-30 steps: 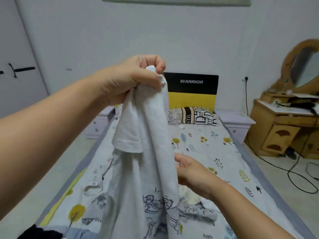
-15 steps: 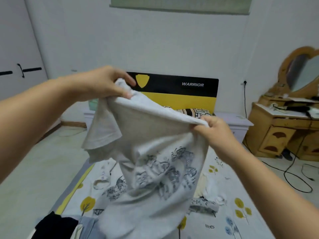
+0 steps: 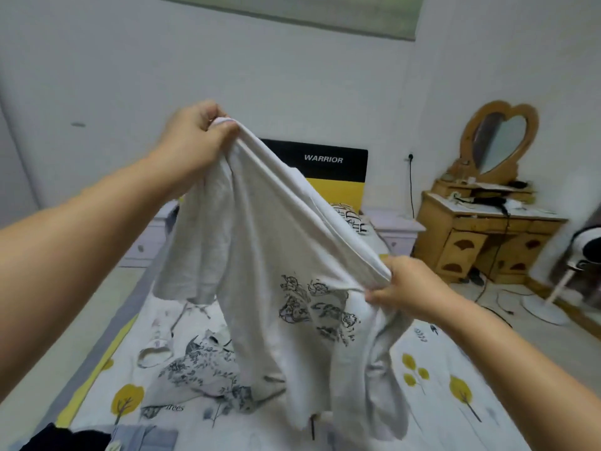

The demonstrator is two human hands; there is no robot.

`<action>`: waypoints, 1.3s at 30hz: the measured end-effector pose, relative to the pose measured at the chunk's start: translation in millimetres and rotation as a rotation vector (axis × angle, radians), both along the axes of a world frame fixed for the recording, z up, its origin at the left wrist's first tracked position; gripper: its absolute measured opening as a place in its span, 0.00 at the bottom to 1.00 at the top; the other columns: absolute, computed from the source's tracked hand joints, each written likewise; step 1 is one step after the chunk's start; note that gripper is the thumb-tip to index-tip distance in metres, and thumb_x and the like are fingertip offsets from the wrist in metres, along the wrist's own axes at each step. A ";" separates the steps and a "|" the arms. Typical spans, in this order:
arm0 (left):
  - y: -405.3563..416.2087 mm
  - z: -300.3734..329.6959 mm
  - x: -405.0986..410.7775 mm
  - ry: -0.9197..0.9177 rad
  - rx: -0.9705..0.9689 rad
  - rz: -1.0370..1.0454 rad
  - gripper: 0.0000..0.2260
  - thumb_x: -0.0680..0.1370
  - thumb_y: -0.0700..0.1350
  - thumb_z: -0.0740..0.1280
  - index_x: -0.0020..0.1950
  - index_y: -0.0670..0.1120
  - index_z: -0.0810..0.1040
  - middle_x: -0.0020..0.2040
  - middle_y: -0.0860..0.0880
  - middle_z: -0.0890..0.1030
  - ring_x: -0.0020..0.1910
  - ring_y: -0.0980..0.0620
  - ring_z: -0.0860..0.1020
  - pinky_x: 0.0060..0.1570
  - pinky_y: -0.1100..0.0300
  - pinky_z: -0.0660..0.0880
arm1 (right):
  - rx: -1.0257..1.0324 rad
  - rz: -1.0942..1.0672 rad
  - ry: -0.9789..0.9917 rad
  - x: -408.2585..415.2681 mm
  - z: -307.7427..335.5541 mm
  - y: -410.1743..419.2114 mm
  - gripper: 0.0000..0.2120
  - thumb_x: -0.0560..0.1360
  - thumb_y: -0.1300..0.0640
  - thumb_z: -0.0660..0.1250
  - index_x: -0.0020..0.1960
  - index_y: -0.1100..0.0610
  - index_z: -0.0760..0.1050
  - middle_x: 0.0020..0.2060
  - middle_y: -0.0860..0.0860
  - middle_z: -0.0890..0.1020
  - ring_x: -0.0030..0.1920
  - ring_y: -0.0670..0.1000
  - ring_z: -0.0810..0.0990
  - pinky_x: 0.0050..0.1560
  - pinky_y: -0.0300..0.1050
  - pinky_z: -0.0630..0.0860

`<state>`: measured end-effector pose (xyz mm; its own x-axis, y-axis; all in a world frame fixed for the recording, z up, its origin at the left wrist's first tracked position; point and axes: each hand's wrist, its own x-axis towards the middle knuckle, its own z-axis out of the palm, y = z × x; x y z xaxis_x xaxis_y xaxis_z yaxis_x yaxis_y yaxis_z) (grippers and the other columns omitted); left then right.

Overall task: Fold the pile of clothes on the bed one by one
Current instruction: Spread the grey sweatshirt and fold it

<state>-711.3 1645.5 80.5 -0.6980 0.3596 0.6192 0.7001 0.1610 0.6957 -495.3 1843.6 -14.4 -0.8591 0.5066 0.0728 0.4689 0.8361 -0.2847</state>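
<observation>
Lying at the near left edge of the bed (image 3: 432,405) is a dark garment (image 3: 65,439), with a blue-grey piece of clothing (image 3: 143,437) just to its right. A little farther in, on the sheet printed with yellow trees, a floral-print garment (image 3: 201,372) lies crumpled, and a small white piece (image 3: 154,353) rests just to its left.

Above these hangs a white T-shirt (image 3: 260,255) with a dark line drawing on its front, held up over the middle of the bed between both hands; its lower part droops down and touches the clothes and sheet below. At the right and lower down, the right hand (image 3: 406,284) pinches the shirt's edge, thumb and fingers curled tight on the fabric. Higher and to the left, the left hand (image 3: 195,138) grips the other end of the same edge, fingers closed over the cloth, so that the edge runs as a slanted line from upper left to lower right. A short sleeve hangs loose beneath the left hand.

Beyond the shirt, a black-and-white printed pillow (image 3: 353,219) lies at the far end of the bed, against a black and yellow headboard (image 3: 328,170) marked WARRIOR. A pale bedside cabinet (image 3: 395,229) stands to its right. Farther right, against the wall, is a wooden dressing table (image 3: 481,236) with a heart-shaped mirror (image 3: 500,141), and the white base of a fan (image 3: 543,307) stands on the floor near it.
</observation>
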 end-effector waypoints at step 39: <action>167.1 -112.1 82.2 -0.161 -0.246 -0.122 0.09 0.77 0.34 0.60 0.47 0.44 0.79 0.47 0.46 0.78 0.48 0.48 0.72 0.43 0.58 0.64 | -0.504 -0.400 -0.042 203.8 -52.0 127.1 0.11 0.66 0.55 0.76 0.40 0.61 0.79 0.35 0.51 0.82 0.35 0.48 0.79 0.38 0.41 0.75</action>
<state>-629.2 1812.5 -31.6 -0.7226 0.5717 0.3885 0.6086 0.2596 0.7499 -291.5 1970.7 -66.4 -0.5935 0.7517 -0.2875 0.7360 0.3624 -0.5718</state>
